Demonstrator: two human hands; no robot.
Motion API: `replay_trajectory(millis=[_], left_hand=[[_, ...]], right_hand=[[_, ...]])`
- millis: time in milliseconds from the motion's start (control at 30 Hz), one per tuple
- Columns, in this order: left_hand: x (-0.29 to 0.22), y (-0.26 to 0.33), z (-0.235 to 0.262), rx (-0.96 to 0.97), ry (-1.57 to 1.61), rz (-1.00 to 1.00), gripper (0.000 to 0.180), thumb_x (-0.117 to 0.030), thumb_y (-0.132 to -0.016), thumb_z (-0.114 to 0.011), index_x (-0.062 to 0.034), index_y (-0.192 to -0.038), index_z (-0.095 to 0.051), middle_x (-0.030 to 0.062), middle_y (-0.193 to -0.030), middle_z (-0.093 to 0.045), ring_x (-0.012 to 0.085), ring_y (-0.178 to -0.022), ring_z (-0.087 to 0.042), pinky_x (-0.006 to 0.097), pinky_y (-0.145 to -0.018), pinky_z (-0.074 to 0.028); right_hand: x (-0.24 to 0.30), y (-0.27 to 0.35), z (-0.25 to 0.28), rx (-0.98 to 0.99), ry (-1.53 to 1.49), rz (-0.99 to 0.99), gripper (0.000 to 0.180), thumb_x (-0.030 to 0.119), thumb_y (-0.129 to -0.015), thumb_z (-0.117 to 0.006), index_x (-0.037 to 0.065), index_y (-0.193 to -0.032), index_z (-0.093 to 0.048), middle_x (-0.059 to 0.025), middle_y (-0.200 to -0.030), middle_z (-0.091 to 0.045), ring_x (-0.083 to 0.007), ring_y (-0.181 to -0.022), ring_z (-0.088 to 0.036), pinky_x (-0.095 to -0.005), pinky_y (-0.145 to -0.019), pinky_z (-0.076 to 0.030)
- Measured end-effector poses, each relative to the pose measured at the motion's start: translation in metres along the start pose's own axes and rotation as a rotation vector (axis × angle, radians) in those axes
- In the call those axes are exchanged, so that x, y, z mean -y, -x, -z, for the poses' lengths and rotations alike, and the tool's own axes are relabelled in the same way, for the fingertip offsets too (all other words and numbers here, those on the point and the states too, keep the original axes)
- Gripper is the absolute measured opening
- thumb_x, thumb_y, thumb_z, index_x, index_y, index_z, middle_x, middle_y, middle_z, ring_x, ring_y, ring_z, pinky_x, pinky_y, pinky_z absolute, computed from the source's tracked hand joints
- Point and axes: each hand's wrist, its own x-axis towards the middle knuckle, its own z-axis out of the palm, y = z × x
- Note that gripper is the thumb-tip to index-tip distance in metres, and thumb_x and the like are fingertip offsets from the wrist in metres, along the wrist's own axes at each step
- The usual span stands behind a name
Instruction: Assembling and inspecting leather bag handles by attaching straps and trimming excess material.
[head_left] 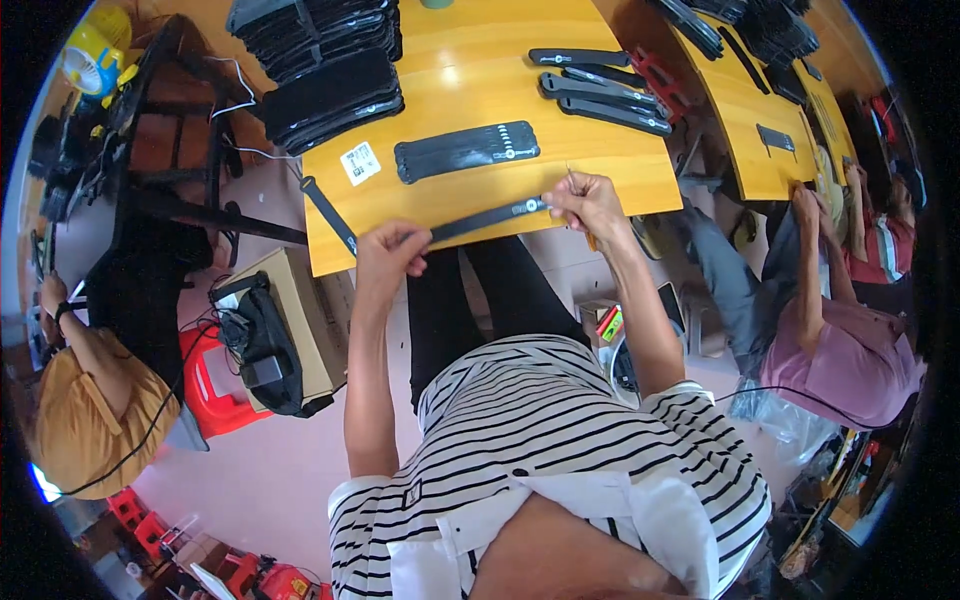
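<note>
Left hand (392, 250): closed on the near end of the black strap (487, 217).
Right hand (590, 205): pinches the far end, with a thin tool.
Strap: spans both hands along the bench (600, 165) near edge.
Beyond: finished strap bundle (466, 150).

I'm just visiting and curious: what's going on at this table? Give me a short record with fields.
Setting: wooden table seen from above, with a person seated at it
Left hand: grips one end of a black strap at the table's near edge
Right hand: pinches the strap's other end, with a thin pointed tool sticking up from the fingers
On the table: row of black straps laid side by side, loose straps to the right, black stacks at the far left, white label
Nearby: other people sit at both sides
</note>
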Motion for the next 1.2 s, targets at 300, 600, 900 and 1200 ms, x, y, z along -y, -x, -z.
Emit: replay_trajectory(millis=[300, 600, 900, 1200], left_hand=[[0.009, -0.062, 0.006, -0.226, 0.276, -0.035, 0.014, -0.009, -0.081, -0.062, 0.0020, -0.089, -0.062, 0.0052, -0.070, -0.061, 0.0094, -0.057, -0.057, 0.020, -0.052, -0.048], [0.016, -0.088, -0.003, -0.428, 0.036, -0.126, 0.013, -0.007, -0.073, -0.069, 0.0014, -0.076, -0.060, 0.0030, -0.058, -0.056, 0.0075, -0.044, -0.050, 0.020, -0.041, -0.038], [0.021, -0.092, -0.002, -0.433, 0.050, -0.132, 0.014, -0.008, -0.073, -0.070, 0.0010, -0.075, -0.060, 0.0016, -0.057, -0.055, 0.0069, -0.041, -0.048, 0.019, -0.038, -0.037], [0.017, -0.092, -0.004, -0.446, -0.003, -0.122, 0.014, -0.009, -0.073, -0.070, 0.0018, -0.075, -0.061, 0.0022, -0.057, -0.055, 0.0075, -0.040, -0.048, 0.020, -0.038, -0.037]], right_hand=[[-0.006, -0.057, -0.004, -0.027, -0.042, 0.050, 0.008, 0.008, -0.075, -0.066, 0.002, -0.074, -0.061, -0.0002, -0.057, -0.054, -0.0045, -0.044, -0.043, -0.0180, -0.039, -0.032], [-0.021, -0.071, -0.003, -0.153, 0.071, 0.126, 0.009, 0.006, -0.073, -0.068, 0.001, -0.070, -0.061, 0.0011, -0.054, -0.051, -0.0062, -0.044, -0.043, -0.0211, -0.040, -0.033], [-0.018, -0.071, -0.011, -0.187, 0.133, 0.153, 0.008, 0.006, -0.077, -0.064, 0.002, -0.074, -0.058, 0.0019, -0.055, -0.049, -0.0051, -0.045, -0.041, -0.0202, -0.042, -0.032], [-0.028, -0.080, -0.010, -0.267, 0.229, 0.181, 0.007, 0.004, -0.078, -0.061, 0.002, -0.072, -0.058, 0.0017, -0.055, -0.049, -0.0057, -0.046, -0.041, -0.0218, -0.043, -0.032]])
